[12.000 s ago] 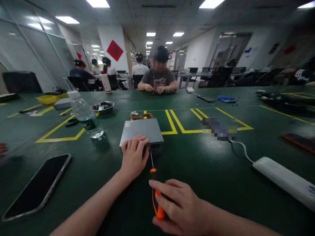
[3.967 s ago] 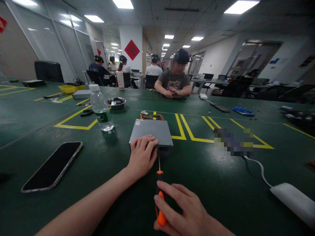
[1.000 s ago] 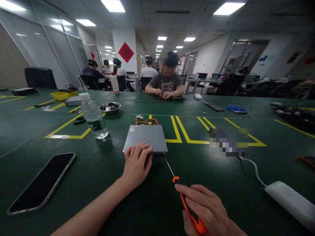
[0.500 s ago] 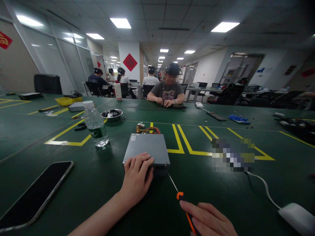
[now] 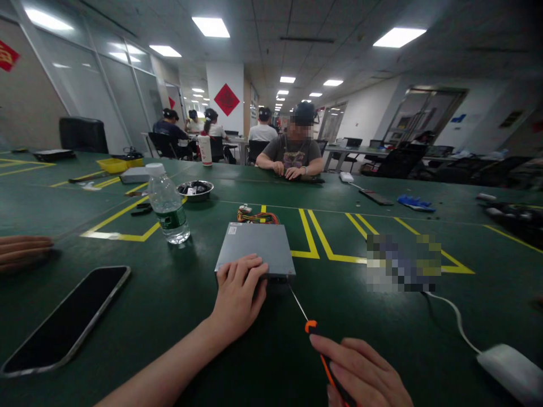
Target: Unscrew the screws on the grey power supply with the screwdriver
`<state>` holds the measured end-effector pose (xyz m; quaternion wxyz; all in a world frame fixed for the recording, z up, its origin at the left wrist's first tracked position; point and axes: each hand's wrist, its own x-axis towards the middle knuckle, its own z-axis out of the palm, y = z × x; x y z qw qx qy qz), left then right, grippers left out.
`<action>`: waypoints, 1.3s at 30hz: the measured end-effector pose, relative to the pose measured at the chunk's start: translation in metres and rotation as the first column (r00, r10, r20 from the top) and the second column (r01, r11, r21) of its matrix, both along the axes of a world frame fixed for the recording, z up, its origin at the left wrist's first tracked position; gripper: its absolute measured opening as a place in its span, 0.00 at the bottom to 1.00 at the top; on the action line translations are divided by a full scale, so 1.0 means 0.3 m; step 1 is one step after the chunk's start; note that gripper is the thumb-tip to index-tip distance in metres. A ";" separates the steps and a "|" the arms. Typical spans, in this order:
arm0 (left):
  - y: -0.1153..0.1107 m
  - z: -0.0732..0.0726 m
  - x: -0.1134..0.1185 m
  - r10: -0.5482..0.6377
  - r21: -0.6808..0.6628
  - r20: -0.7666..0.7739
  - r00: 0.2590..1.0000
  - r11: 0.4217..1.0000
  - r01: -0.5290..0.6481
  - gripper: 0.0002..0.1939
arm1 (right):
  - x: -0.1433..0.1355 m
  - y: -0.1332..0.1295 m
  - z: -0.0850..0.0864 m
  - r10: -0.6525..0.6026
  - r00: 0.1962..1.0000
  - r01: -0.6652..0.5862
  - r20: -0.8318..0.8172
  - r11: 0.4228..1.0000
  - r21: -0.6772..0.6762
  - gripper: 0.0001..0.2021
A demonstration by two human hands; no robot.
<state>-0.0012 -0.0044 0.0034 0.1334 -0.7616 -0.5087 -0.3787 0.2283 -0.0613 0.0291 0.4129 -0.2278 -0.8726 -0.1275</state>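
A grey metal box [image 5: 254, 243] with a white label lies on the green table, and a bundle of coloured wires [image 5: 258, 217] comes out behind it. My left hand [image 5: 240, 291] rests on the box's near edge, its fingers on the top and its thumb at the front side. In my right hand [image 5: 360, 367] is an orange and black screwdriver [image 5: 311, 328]. Its thin shaft points up and left, with the tip at the near right corner of the box. Whether the tip sits in a screw is too small to tell.
Left of the box stand a water bottle [image 5: 170, 212] and a metal bowl [image 5: 195, 191]. A phone [image 5: 68, 319] lies at the near left, below another person's hand [image 5: 23, 252]. A white device [image 5: 511, 370] with a cable is at the right. A person [image 5: 292, 152] sits opposite.
Another person's hand has come into view at the left edge. The view has shifted slightly. My left hand stays on the box and my right hand still holds the screwdriver at its corner.
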 end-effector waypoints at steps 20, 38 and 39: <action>-0.001 0.005 -0.001 0.019 0.005 -0.047 0.999 1.000 -0.019 0.12 | -0.010 -0.024 0.020 0.013 0.997 -0.008 0.082 0.998 -0.065 0.06; -0.002 0.009 -0.002 0.013 -0.006 -0.043 0.999 1.000 -0.013 0.11 | 0.032 -0.025 -0.008 0.025 0.999 -0.020 0.047 0.993 -0.114 0.10; -0.003 0.010 -0.003 0.013 -0.010 -0.043 0.999 1.000 -0.013 0.11 | 0.031 -0.024 -0.008 0.022 0.999 -0.017 0.040 0.993 -0.116 0.10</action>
